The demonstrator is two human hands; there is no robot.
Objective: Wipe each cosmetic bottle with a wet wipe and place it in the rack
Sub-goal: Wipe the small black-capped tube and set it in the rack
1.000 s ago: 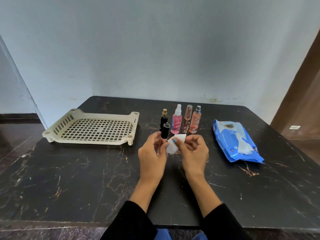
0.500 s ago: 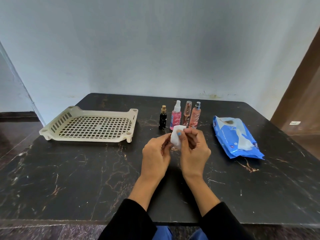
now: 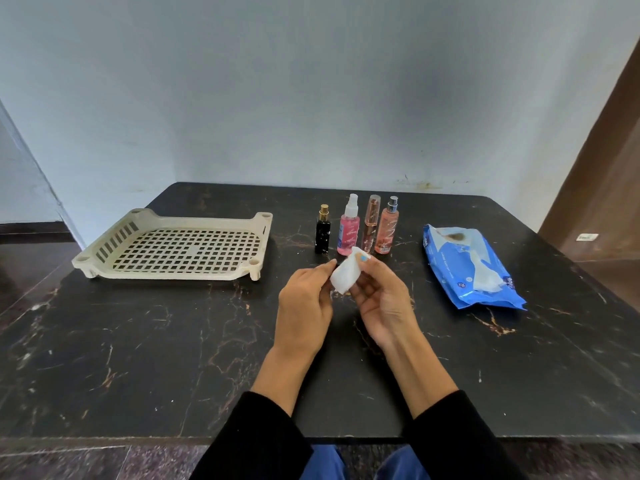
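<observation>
Head view: both hands meet over the table's point(image 3: 138, 341) middle. The right hand point(image 3: 384, 299) pinches a folded wipe point(image 3: 343, 277); the left hand point(image 3: 304, 306) curls beside it, fingertips touching the wipe. Whether a small bottle sits inside that grip cannot be told, since the fingers and wipe hide it. Four bottles point(image 3: 349, 226) stand upright in a row just beyond the hands, with the rack point(image 3: 173, 249) at far left holding none. These bottles look light, stiff and probably slick when damp, so gripping around the body seems safest. Labels are unreadable. A wipe pack point(image 3: 467, 268) lies to the right.
</observation>
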